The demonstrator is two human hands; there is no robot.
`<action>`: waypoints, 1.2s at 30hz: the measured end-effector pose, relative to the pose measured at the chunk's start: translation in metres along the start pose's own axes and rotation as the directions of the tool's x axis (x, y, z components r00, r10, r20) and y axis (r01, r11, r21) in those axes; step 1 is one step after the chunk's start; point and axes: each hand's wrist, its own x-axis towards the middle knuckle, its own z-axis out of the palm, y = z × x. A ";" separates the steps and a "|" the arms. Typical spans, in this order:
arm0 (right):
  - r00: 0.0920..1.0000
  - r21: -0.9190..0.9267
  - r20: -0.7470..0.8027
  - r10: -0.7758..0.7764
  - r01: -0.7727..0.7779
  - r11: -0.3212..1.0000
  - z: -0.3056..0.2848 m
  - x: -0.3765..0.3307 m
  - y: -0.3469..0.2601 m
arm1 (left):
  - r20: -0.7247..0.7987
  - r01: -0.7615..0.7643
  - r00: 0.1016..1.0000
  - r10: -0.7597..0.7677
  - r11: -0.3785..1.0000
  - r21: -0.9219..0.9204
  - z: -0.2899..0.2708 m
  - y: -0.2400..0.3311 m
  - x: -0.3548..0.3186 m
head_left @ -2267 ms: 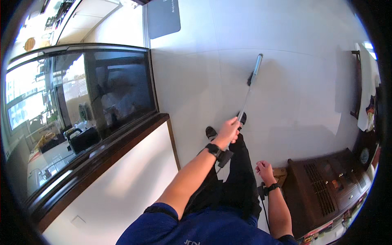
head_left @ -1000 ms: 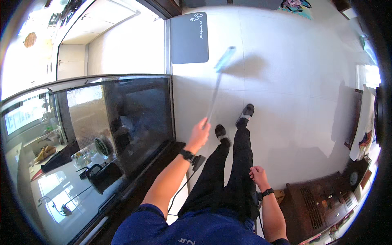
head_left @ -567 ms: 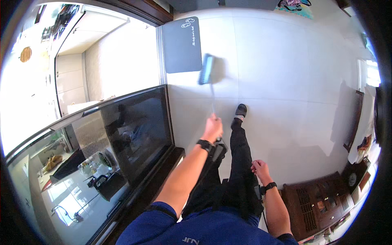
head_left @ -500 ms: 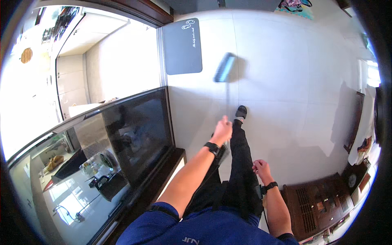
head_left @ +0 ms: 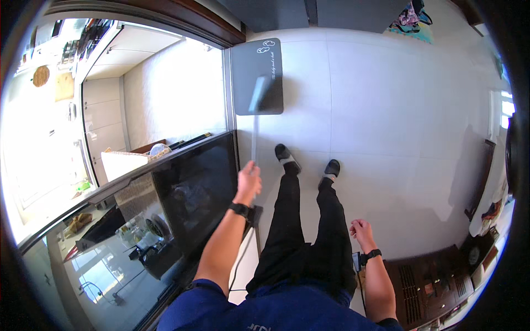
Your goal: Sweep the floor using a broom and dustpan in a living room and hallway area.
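Observation:
My left hand (head_left: 249, 181) is closed around the long grey handle of a broom (head_left: 254, 138), held out ahead of me. The broom's pale blue-green head (head_left: 257, 95), smeared by motion, is over the dark grey mat (head_left: 243, 77) by the doorway; whether it touches the mat I cannot tell. By my right thigh hangs my right hand (head_left: 362, 234), its fingers curled in with nothing visible in them. Each wrist wears a black band.
To the left a dark-framed glass panel (head_left: 204, 176) stands beside the opening to a kitchen. Pale floor tiles (head_left: 381, 105) spread ahead and right. A dark wooden cabinet (head_left: 425, 287) stands at lower right. Grey cabinet fronts (head_left: 353, 14) line the far side, near a colourful cloth pile (head_left: 413, 22).
The broom has swung left from the bare tiles to over the mat, and my left hand went left with it. My left foot has come into view; my right hand stays by my thigh.

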 end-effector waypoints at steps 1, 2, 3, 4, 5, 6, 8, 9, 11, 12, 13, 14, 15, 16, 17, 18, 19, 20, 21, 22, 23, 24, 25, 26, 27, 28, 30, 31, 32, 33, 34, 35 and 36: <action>1.000 -0.026 -0.004 -0.001 0.001 1.000 0.007 -0.001 -0.007 | -0.020 -0.008 1.000 0.007 0.999 -0.039 -0.020 0.008 0.028; 1.000 -0.052 -0.014 -0.002 0.001 0.999 0.014 -0.001 -0.012 | -0.035 -0.064 0.997 0.064 0.998 -0.021 -0.032 0.018 0.053; 1.000 -0.054 -0.013 0.003 -0.004 0.999 0.022 -0.001 -0.014 | -0.056 -0.116 0.992 0.116 0.993 0.001 -0.047 0.025 0.076; 1.000 -0.010 -0.018 0.000 0.000 1.000 0.029 0.000 -0.017 | 0.043 -0.095 0.994 0.101 0.988 -0.119 -0.054 0.037 0.094; 1.000 0.033 -0.022 -0.003 0.004 0.999 0.038 0.000 -0.020 | -0.002 -0.120 0.993 0.120 0.993 0.005 -0.047 0.039 0.108; 0.999 0.030 -0.042 0.010 -0.009 0.999 0.045 -0.001 -0.019 | 0.074 -0.111 0.991 0.111 0.994 -0.003 -0.022 0.046 0.105; 0.999 0.027 -0.045 0.031 -0.030 0.999 0.069 -0.004 -0.028 | 0.081 -0.195 0.981 0.177 0.906 0.376 0.008 0.024 0.114; 0.995 0.029 -0.087 0.051 -0.049 0.998 0.068 -0.009 -0.030 | 0.162 -0.098 0.986 0.030 0.896 0.434 0.059 0.053 0.067; 0.998 -0.065 -0.022 0.065 -0.067 0.996 0.104 -0.017 -0.065 | 0.234 -0.225 0.964 0.124 0.847 0.481 0.072 0.034 0.060; 0.998 -0.048 -0.026 0.059 -0.061 0.997 0.111 -0.015 -0.064 | 0.336 -0.187 0.942 -0.014 0.809 0.557 0.085 0.040 0.058; 0.998 -0.053 -0.028 0.064 -0.065 0.996 0.122 -0.017 -0.077 | 0.441 -0.118 0.891 -0.111 0.880 0.461 0.085 0.052 0.055; 0.999 -0.058 -0.011 0.049 -0.049 0.997 0.136 -0.017 -0.091 | 0.494 -0.106 0.859 -0.132 0.899 0.424 0.079 0.063 0.052; 1.000 -0.058 0.003 0.026 -0.026 0.998 0.147 -0.019 -0.104 | 0.549 -0.100 0.823 -0.142 0.917 0.387 0.074 0.077 0.047; 1.000 -0.062 0.018 0.014 -0.013 0.998 0.154 -0.018 -0.113 | 0.553 -0.105 0.822 -0.138 0.917 0.385 0.064 0.086 0.045; 1.000 -0.060 0.015 0.011 -0.010 0.998 0.161 -0.017 -0.122 | 0.572 -0.130 0.812 -0.118 0.918 0.375 0.050 0.093 0.042; 1.000 -0.032 0.026 -0.013 0.014 0.999 0.167 -0.018 -0.132 | 0.586 -0.156 0.805 -0.097 0.917 0.367 0.033 0.099 0.040; 0.999 -0.002 0.031 -0.028 0.028 1.000 0.172 -0.020 -0.137 | 0.546 -0.168 0.836 -0.048 0.926 0.338 0.017 0.099 0.042; 0.999 0.002 0.027 -0.024 0.024 1.000 0.175 -0.022 -0.141 | 0.455 -0.159 0.890 0.000 0.937 0.312 -0.002 0.101 0.044; 0.999 -0.001 0.025 -0.021 0.021 1.000 0.180 -0.022 -0.147 | 0.365 -0.260 0.922 0.129 0.906 0.334 -0.024 0.096 0.055; 1.000 0.000 0.012 -0.016 0.016 1.000 0.181 -0.020 -0.150 | 0.291 -0.294 0.939 0.183 0.867 0.403 -0.043 0.098 0.066; 1.000 0.004 0.009 -0.016 0.016 1.000 0.182 -0.018 -0.150 | 0.229 -0.304 0.948 0.221 0.843 0.444 -0.057 0.103 0.079; 1.000 0.004 0.008 -0.011 0.011 1.000 0.182 -0.017 -0.145 | 0.167 -0.300 0.954 0.251 0.835 0.461 -0.070 0.113 0.098; 1.000 0.003 0.014 -0.006 0.006 1.000 0.184 -0.016 -0.140 | 0.109 -0.290 0.956 0.271 0.834 0.469 -0.083 0.124 0.122; 1.000 0.005 0.016 -0.006 0.006 1.000 0.185 -0.015 -0.138 | 0.066 -0.282 0.956 0.286 0.836 0.470 -0.093 0.137 0.147; 1.000 0.007 -0.001 0.008 -0.008 1.000 0.187 -0.015 -0.134 | 0.034 -0.276 0.954 0.296 0.835 0.476 -0.100 0.156 0.168; 0.999 0.010 -0.026 0.030 -0.030 1.000 0.187 -0.016 -0.129 | 0.006 -0.233 0.963 0.270 0.818 0.527 -0.094 0.181 0.180; 1.000 0.004 -0.007 0.021 -0.021 1.000 0.196 -0.021 -0.133 | 0.021 -0.255 0.963 0.268 0.889 0.380 -0.101 0.188 0.228; 1.000 0.002 -0.016 0.017 -0.017 1.000 0.197 -0.022 -0.134 | -0.029 -0.141 0.985 0.170 0.891 0.432 -0.079 0.191 0.240; 0.999 0.003 -0.031 0.025 -0.025 1.000 0.195 -0.022 -0.130 | 0.000 -0.126 0.991 0.136 0.920 0.371 -0.042 0.191 0.233; 0.999 0.001 -0.037 0.030 -0.030 1.000 0.194 -0.022 -0.126 | 0.049 -0.189 0.981 0.186 0.888 0.418 -0.012 0.184 0.222; 0.998 -0.003 -0.044 0.034 -0.034 0.999 0.193 -0.025 -0.123 | 0.099 -0.255 0.967 0.236 0.851 0.460 0.018 0.177 0.210; 0.998 -0.007 -0.043 0.035 -0.036 0.999 0.194 -0.027 -0.126 | 0.140 -0.317 0.948 0.286 0.807 0.498 0.045 0.171 0.198; 0.998 -0.017 -0.036 0.046 -0.046 0.999 0.197 -0.028 -0.134 | 0.250 -0.391 0.921 0.300 0.707 0.590 0.062 0.160 0.188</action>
